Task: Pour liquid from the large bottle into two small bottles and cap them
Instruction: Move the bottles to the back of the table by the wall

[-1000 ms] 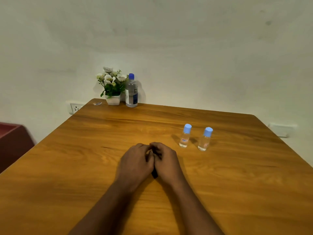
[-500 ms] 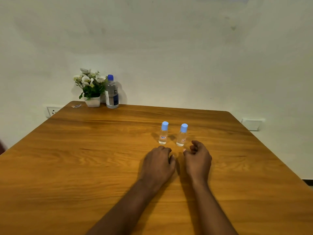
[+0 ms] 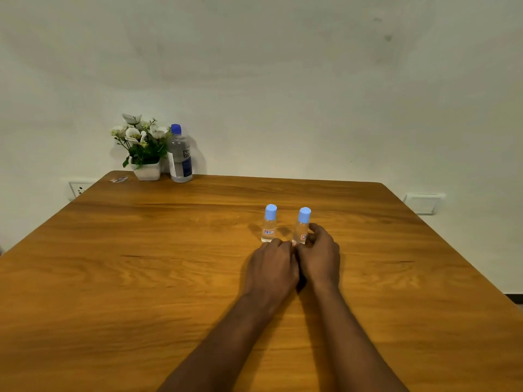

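The surface (image 3: 141, 264) suggests no pouring yet: right grip (image 3: 318, 254) curls round a capped small bottle (image 3: 302, 226), left grip (image 3: 271, 267) empty, large bottle (image 3: 180, 157) capped at ten o'clock.

Left hand (image 3: 270, 267) lies palm-down beside right hand (image 3: 319, 256), which pinches the right small bottle (image 3: 301, 229).

Wall: a plain off-white plastered wall (image 3: 283, 80) fills everything above and behind my table, with a small dark smudge (image 3: 388, 38) high on the right.
Table: a broad wooden table with orange-brown grain and rounded far corners (image 3: 141, 264).
Left, low: a white wall socket (image 3: 77, 189), partly behind the table edge.
Right, low: a white rectangular wall plate (image 3: 423, 203).
Far left corner: a white square pot of white flowers and green leaves (image 3: 141, 148), with a small flat scrap (image 3: 120, 179) near it.
Light: soft and even; the flowers cast a faint shadow on the wall.
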Action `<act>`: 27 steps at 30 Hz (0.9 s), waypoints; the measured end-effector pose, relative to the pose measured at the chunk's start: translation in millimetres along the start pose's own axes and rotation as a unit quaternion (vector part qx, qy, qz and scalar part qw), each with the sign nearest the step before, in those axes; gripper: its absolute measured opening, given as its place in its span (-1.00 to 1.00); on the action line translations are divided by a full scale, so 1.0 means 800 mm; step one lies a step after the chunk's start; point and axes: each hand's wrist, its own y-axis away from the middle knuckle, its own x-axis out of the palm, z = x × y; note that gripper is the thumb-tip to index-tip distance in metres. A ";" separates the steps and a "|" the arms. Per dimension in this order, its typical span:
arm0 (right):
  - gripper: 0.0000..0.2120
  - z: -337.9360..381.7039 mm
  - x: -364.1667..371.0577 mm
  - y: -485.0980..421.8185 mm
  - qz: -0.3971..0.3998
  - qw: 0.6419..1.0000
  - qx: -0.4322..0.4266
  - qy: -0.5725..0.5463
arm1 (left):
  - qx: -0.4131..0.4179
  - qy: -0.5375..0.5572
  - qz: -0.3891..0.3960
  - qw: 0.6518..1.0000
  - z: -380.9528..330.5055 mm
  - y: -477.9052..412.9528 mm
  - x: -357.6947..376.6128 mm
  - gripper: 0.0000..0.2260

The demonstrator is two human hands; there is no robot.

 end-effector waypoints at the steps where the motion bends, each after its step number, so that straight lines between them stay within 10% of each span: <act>1: -0.77 -0.001 0.001 -0.001 0.000 1.000 -0.003 0.004 | 0.001 0.001 -0.001 1.000 0.000 -0.001 0.001 -0.81; 27: -0.75 -0.079 -0.100 -0.084 -0.094 0.995 0.025 0.010 | 0.068 -0.065 0.059 0.994 -0.102 -0.078 0.098 -0.76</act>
